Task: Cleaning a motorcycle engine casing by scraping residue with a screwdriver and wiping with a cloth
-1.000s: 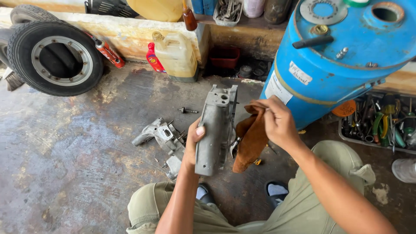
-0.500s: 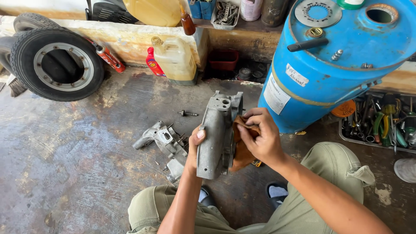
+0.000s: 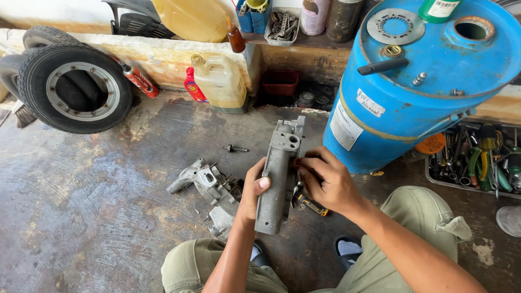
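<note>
1. Left hand [image 3: 254, 187] wraps the grey cast metal housing [image 3: 278, 179] from its left edge, thumb pressed flat on the face, fingers curled behind it; the part is held upright off the floor, above the person's knees

2. Right hand [image 3: 325, 182] sits against the housing's right edge, fingers bunched tight there; whether they pinch anything I cannot tell, the housing hides the tips

3. Risk one: the casting looks heavy and greasy, held mostly by one thumb, so a slip could drop it onto the feet or the concrete floor [image 3: 97, 206]

4. Risk two: the loose metal parts [image 3: 209, 187] lie right beneath, so a fall could chip them

5. Risk three: the blue drum [image 3: 412, 92] stands close at the right elbow, so a wide swing could knock it
</note>
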